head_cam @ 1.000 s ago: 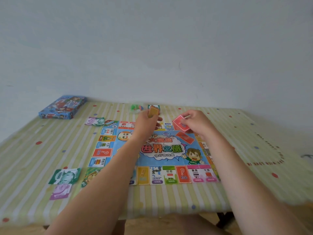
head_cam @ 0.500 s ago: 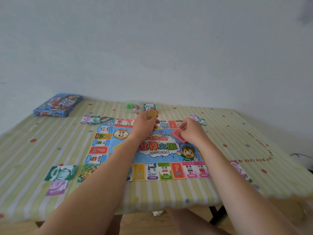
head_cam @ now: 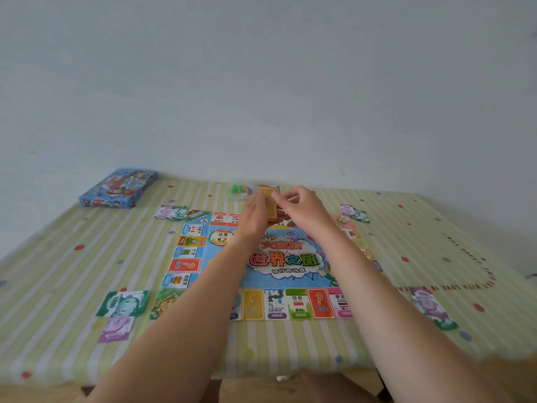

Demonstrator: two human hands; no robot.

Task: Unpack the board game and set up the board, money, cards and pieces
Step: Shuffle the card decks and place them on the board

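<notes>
Head view, over the game board (head_cam: 261, 266) spread flat on the striped tablecloth (head_cam: 58, 286). Left hand (head_cam: 254, 218) gripping a stack of orange cards (head_cam: 271, 206), held upright above the board's far edge. Right hand (head_cam: 305, 209) meeting the stack from the other side, fingertips curled at its top edge and apparently pinching a card or several; too blurred to tell how many. Looks like squaring the deck or drawing from it before laying it down.

Could slip here: thin cards held only at the edges, likely to fan out and scatter across the printed squares or toward the plastic pieces (head_cam: 239, 190) just behind. Could also drag the light board askew with a forearm passing low over it. Paper money (head_cam: 122, 303) already in piles near the board's corners, easily brushed by an elbow. Game box (head_cam: 119, 189) well apart at far left.
</notes>
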